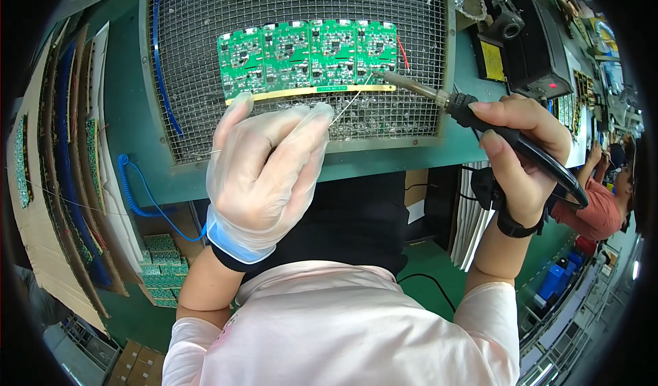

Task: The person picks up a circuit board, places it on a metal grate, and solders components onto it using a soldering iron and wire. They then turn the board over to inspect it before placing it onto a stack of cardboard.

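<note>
The gloved left hand (264,173) pinches a thin solder wire (349,105), fingers narrow. The bare right hand (521,153) grips a black-handled soldering iron (439,98), whose metal tip seemingly touches the glossy green circuit panel (308,57) at its four o'clock corner, lying on a wire-mesh tray (205,78).

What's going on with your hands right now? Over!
Left hand, clear glove, pinches thin solder wire. Right hand grips black-handled soldering iron, tip at green circuit board panel. Wire mesh tray underneath; nothing blocking.
</note>
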A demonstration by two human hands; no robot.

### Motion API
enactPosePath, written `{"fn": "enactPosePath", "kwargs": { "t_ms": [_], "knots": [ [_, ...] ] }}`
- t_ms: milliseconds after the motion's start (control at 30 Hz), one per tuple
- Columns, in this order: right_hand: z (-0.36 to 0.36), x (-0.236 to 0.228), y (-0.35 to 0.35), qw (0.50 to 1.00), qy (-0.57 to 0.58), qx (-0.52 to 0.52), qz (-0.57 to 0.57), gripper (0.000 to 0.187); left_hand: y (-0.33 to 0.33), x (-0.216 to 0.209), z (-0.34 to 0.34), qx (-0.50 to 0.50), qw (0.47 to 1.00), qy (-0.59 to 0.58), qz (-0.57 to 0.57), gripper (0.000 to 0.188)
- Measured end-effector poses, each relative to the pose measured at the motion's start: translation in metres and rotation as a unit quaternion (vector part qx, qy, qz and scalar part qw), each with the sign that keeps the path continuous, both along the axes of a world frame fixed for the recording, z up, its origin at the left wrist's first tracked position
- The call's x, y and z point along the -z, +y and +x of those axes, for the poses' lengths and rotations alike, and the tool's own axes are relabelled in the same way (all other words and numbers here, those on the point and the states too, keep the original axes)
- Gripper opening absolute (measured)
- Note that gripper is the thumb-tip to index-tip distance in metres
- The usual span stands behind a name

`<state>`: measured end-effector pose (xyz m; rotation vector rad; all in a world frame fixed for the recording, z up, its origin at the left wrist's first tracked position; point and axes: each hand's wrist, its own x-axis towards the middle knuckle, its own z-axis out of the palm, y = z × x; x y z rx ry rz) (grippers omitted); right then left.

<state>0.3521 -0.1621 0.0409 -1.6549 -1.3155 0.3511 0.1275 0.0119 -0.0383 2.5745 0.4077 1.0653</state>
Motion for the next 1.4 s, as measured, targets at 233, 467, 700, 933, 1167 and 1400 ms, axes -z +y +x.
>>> {"fn": "enactPosePath", "kwargs": {
  "t_ms": [233,467,700,933,1167,1400],
  "knots": [
    [-0.001,-0.003,0.001,1.0,-0.005,-0.001,-0.006,0.024,0.001,-0.001,0.0,0.002,1.0,0.001,-0.001,0.038],
    [0.0,-0.008,0.002,0.999,-0.03,-0.002,-0.023,0.024,0.0,-0.001,0.0,0.003,1.0,0.005,-0.006,0.038],
    [-0.008,-0.025,0.008,0.997,-0.039,0.013,-0.071,0.027,-0.001,0.001,0.0,0.0,1.0,0.002,-0.004,0.037],
    [-0.018,-0.041,0.016,0.988,-0.091,0.033,-0.125,0.026,-0.002,0.0,0.0,-0.005,1.0,-0.003,-0.011,0.037],
    [-0.026,-0.042,0.019,0.986,-0.093,0.063,-0.127,0.026,-0.002,0.0,-0.001,-0.003,1.0,-0.004,-0.017,0.038],
    [-0.024,-0.043,0.019,0.985,-0.101,0.072,-0.124,0.028,-0.001,0.001,0.001,-0.004,1.0,-0.013,-0.012,0.037]
  ]
}}
